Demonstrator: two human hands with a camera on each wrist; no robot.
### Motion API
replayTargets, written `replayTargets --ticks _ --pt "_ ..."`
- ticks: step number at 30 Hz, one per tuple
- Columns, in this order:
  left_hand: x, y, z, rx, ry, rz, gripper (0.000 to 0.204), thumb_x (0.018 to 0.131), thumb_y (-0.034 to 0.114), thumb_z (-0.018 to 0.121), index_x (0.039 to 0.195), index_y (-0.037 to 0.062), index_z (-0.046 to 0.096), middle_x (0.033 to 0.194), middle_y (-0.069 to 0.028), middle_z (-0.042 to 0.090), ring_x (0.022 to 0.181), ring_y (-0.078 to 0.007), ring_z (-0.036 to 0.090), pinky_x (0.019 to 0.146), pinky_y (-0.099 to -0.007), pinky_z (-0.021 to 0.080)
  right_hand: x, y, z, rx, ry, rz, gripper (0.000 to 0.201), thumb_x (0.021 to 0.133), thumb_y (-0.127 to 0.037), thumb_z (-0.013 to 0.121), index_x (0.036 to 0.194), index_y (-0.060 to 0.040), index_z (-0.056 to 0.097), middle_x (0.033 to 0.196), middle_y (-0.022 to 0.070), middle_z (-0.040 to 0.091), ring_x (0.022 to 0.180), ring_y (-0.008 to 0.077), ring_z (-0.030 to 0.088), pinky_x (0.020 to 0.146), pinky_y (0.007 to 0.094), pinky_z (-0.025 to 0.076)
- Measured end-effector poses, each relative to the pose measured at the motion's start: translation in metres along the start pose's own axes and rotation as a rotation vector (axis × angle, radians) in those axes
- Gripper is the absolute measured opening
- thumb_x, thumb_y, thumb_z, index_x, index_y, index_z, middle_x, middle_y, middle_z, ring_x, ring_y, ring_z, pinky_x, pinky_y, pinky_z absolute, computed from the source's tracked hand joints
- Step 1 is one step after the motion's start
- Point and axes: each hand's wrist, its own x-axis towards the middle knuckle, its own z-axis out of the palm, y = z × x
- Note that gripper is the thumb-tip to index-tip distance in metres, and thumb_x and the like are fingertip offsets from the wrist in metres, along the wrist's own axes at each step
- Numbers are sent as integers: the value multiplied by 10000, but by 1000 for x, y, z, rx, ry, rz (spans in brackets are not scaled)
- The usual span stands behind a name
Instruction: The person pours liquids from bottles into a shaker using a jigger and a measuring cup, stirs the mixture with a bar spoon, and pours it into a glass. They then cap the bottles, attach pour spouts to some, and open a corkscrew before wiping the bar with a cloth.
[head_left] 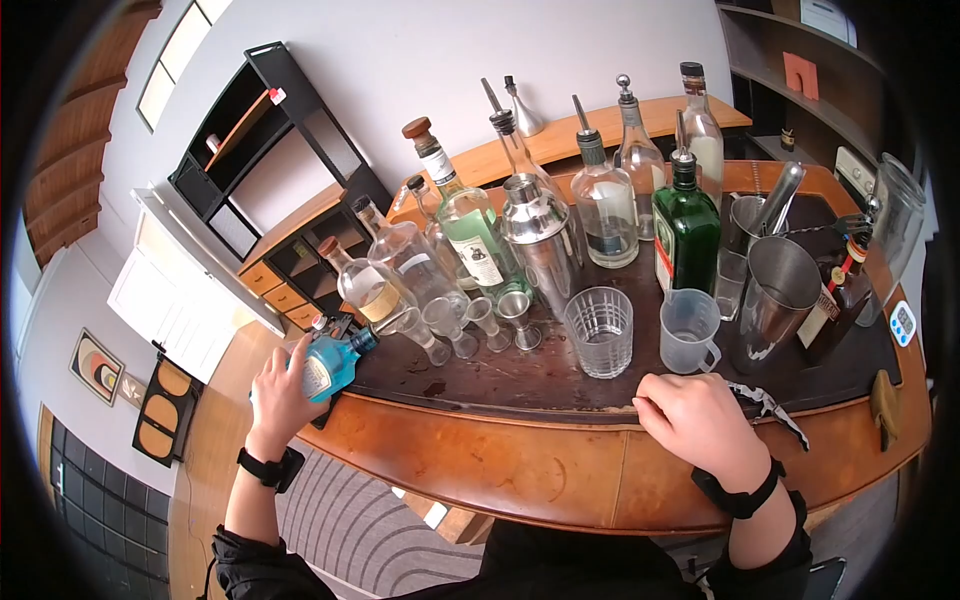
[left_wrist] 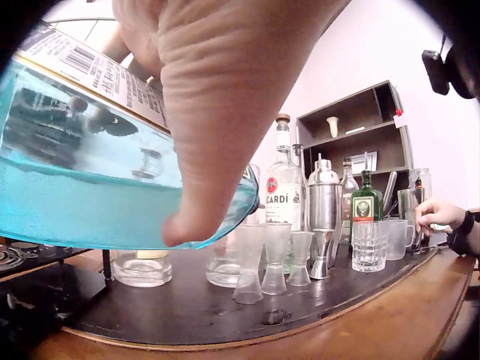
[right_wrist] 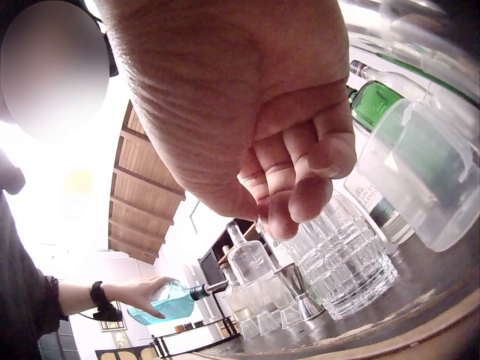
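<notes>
My left hand (head_left: pixel 275 395) grips a bottle of blue liquid (head_left: pixel 334 366) round its body, tilted nearly flat with its neck to the right. The metal pour spout (head_left: pixel 386 324) overlaps the rim of the leftmost clear jigger (head_left: pixel 428 345) in the head view. Beside that one stand two more clear jiggers (head_left: pixel 462 340) and a metal jigger (head_left: pixel 521 322). My right hand (head_left: pixel 692 415), fingers loosely curled and holding nothing, hovers by the table's front edge. Just behind it are a plastic measuring jug (head_left: pixel 688 335) and a cut-glass tumbler (head_left: pixel 599 340).
Behind the jiggers stand several glass bottles (head_left: pixel 470 240), a metal shaker (head_left: pixel 540 245) and a green bottle (head_left: pixel 686 235). At the right are a metal mixing tin (head_left: pixel 775 295), a brown bottle (head_left: pixel 835 305), a corkscrew (head_left: pixel 770 405) and a timer (head_left: pixel 903 323).
</notes>
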Motion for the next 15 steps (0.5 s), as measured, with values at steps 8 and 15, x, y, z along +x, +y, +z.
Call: replayTargets --ticks 8,15 --pt "9 9 2 10 -30 -12 866 553 257 800 1351 116 494 950 -120 556 874 -303 621 712 -399 536 0 0 0 -4 4 0 171 846 -153 652 762 -54 542 620 104 586 574 293 615 525 392 484" --pt "13 12 1 23 -35 9 880 549 267 804 1358 120 490 955 -130 551 885 -315 617 722 -406 534 -1 1 1 -8 13 -10 180 842 -149 656 749 -56 533 609 102 579 570 288 616 523 394 486"
